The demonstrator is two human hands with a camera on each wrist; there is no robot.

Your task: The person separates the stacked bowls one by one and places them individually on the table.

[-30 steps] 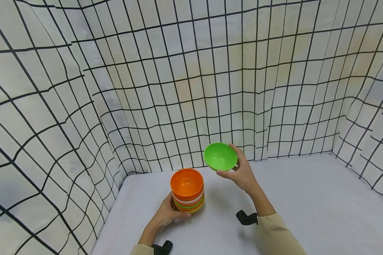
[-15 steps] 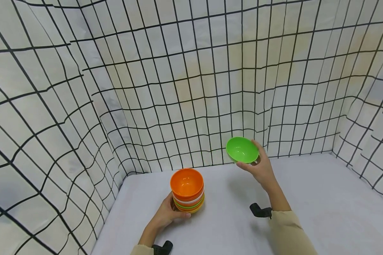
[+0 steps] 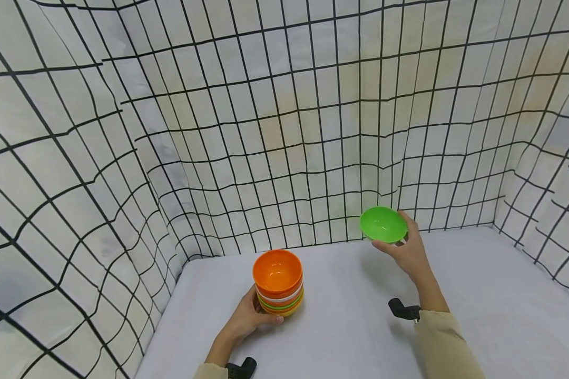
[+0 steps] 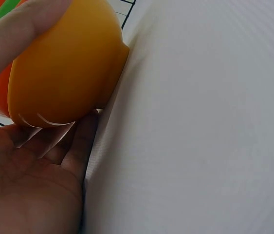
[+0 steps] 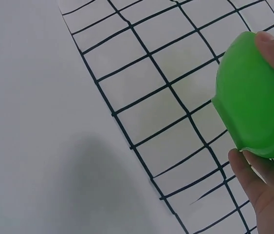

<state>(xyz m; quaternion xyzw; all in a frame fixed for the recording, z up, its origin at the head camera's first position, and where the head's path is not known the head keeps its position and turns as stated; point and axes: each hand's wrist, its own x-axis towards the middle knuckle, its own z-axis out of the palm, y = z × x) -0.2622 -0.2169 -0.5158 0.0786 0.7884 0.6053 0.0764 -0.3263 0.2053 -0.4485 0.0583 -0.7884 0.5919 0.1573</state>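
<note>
White table (image 3: pixel 341 326) below, left hand (image 3: pixel 247 318) grips stacked bowls (image 3: pixel 278 284), right hand (image 3: pixel 410 251) a green bowl (image 3: pixel 383 225) whose foot (image 5: pixel 229 123) only wrist view reveals

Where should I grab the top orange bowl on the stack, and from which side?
Probably pinch the orange bowl by its rim, coming from above and the right: its open mouth faces up, and the left hand grips the stack low from the left, leaving the right rim free.
</note>
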